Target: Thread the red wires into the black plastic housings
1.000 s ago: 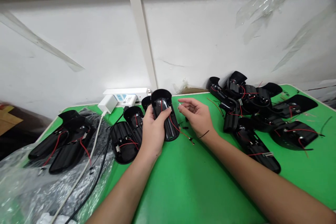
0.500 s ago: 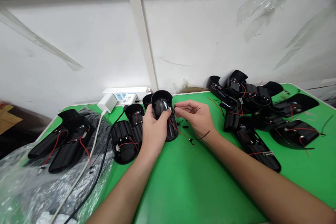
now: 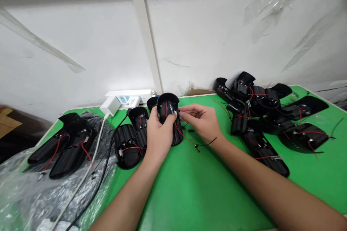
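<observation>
My left hand [image 3: 160, 131] is closed around a black plastic housing [image 3: 165, 101], its thumb pressing near a small white connector at the housing's right edge. At that same edge, the fingertips of my right hand [image 3: 202, 121] are pinched together; what sits between them is too small to make out. From the housing a thin red wire [image 3: 185, 138] runs down to a small component [image 3: 196, 146] joined to a black wire under my right wrist. A small black piece [image 3: 191, 130] lies on the green table [image 3: 187, 187] just left of my right palm.
Several similar wired housings lie piled at the right [image 3: 267, 148]. More housings [image 3: 128, 148] stand left of my hand, and two others [image 3: 74, 151] rest on clear plastic wrap [image 3: 73, 191]. A white power strip [image 3: 146, 95] with chargers and cables sits against the wall.
My right fingertips have moved slightly left, closer against the housing's edge. The dark bit seen at them before is now hardly visible. My left hand keeps its hold.
</observation>
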### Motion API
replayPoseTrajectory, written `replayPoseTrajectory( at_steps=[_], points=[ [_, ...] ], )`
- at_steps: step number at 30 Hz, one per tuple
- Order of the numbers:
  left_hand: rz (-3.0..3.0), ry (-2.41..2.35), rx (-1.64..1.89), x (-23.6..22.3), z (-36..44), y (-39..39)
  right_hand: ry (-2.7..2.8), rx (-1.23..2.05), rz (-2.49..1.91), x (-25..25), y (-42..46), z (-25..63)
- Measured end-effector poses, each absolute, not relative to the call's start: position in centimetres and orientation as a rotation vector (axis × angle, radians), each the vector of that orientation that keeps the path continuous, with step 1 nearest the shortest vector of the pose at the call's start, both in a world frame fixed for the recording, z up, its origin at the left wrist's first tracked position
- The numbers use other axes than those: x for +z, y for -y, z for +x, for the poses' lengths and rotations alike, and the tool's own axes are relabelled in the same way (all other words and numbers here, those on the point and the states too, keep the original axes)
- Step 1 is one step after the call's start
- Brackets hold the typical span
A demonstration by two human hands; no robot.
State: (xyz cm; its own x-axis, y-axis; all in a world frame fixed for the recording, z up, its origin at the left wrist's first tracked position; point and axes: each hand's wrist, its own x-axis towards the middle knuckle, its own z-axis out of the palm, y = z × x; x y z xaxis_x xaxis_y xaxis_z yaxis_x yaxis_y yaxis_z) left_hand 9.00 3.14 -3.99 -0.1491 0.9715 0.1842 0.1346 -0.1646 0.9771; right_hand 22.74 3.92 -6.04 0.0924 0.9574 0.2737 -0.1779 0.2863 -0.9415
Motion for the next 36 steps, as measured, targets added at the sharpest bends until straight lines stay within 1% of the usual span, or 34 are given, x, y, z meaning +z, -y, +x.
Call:
replayPoseTrajectory(
  at_steps=[15, 23, 36],
  points=[
    [1.255, -1.265, 1.399, -4.9, 8.7, -3.6, 1.149, 1.058, -0.920, -6.1, -3.9, 22.9],
    [1.248, -1.250, 1.396, -4.7, 8.7, -3.5, 1.164, 1.027, -0.907, -6.3, -4.1, 22.8],
    [1.388, -1.357, 1.418, -3.6, 9.0, -3.0, 1.163, 1.083, -0.900, -6.3, -4.1, 22.8]
  ],
)
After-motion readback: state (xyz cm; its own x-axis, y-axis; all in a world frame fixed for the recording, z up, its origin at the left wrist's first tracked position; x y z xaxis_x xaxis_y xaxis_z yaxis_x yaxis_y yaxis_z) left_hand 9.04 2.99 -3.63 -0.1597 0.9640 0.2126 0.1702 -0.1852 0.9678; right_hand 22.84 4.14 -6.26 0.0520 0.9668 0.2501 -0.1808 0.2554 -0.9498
